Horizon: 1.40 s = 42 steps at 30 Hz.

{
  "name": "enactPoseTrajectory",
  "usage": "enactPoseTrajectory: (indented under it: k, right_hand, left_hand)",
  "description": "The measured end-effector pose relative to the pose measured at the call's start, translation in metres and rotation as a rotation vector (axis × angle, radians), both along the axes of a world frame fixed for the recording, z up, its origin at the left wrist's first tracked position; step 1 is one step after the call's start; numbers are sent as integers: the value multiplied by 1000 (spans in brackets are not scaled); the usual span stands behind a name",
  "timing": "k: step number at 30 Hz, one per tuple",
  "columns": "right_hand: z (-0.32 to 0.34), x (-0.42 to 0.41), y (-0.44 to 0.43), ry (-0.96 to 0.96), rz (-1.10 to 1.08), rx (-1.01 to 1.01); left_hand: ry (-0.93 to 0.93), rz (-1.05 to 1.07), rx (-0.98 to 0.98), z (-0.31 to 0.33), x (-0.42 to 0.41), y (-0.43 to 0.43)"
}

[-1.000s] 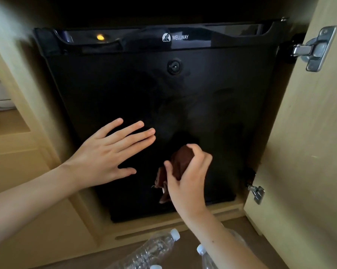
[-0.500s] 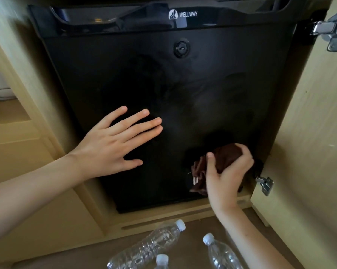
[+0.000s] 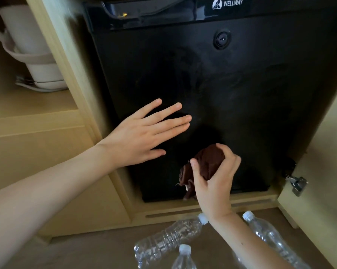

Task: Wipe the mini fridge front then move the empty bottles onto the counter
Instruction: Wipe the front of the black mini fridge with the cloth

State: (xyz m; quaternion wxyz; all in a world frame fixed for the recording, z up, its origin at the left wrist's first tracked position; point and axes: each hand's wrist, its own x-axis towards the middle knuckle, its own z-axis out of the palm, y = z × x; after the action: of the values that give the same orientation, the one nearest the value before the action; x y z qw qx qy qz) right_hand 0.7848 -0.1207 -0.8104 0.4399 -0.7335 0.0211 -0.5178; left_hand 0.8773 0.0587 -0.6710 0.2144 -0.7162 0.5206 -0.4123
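The black mini fridge point(image 3: 212, 78) fills a wooden cabinet bay, its glossy door marked WELLWAY. My left hand point(image 3: 142, 134) lies flat on the lower left of the door, fingers spread. My right hand point(image 3: 214, 179) grips a bunched dark brown cloth point(image 3: 206, 164) and presses it against the door near its bottom edge. On the floor below lie three clear empty bottles with white caps: one on its side point(image 3: 167, 239), one at the bottom edge point(image 3: 183, 259), one to the right point(image 3: 268, 235) partly behind my right forearm.
The open cabinet door point(image 3: 323, 171) stands at the right with a metal hinge point(image 3: 297, 185). A shelf on the left holds a white kettle point(image 3: 33, 49). A wooden plinth point(image 3: 202, 210) runs under the fridge, and brown floor lies in front.
My right hand slid the cloth from the door's lower right corner back toward the lower middle. My left hand stayed pressed on the door. The camera view shifted left.
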Motion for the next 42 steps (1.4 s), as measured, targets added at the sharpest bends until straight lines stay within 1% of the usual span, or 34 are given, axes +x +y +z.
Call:
enactPoseTrajectory:
  k: [2, 5, 7, 10, 13, 15, 18, 21, 25, 28, 35, 40, 42]
  right_hand:
    - [4, 5, 4, -6, -4, -24]
    - [-2, 13, 15, 38, -61, -48]
    - [-21, 12, 22, 62, -82, -78]
    - [-53, 2, 28, 159, -61, -104]
    - [-70, -5, 27, 220, -11, -70]
    - [-66, -8, 26, 197, 24, -9]
    - [-50, -9, 24, 86, 29, 56]
    - [-31, -1, 25, 5, 4, 87]
    - [-30, 14, 36, -9, -65, 80]
    - [-37, 19, 57, -5, -41, 80]
    - [-52, 26, 116, 61, 20, -21]
    - [-64, 25, 135, 171, 29, -239]
    - [-63, 18, 132, 191, 85, -272]
  left_hand:
    - [17, -11, -6, 0, 2, 0]
    - [36, -19, -5, -1, 4, 0]
    - [48, -27, -9, -1, 5, 0]
    - [57, -29, -15, 0, 3, -1]
    - [72, -24, -9, 2, 0, -2]
    - [65, -21, 8, 3, -2, 0]
    - [24, -26, 51, 5, -3, 4]
    - [12, 7, 40, 3, -7, 12]
    - [30, 47, 45, 4, -8, 30]
    - [47, 48, 58, 6, -6, 33]
    - [54, 34, 47, 1, -3, 33]
    - [56, 34, 50, 0, -3, 33]
    - [60, 37, 52, 0, -5, 34]
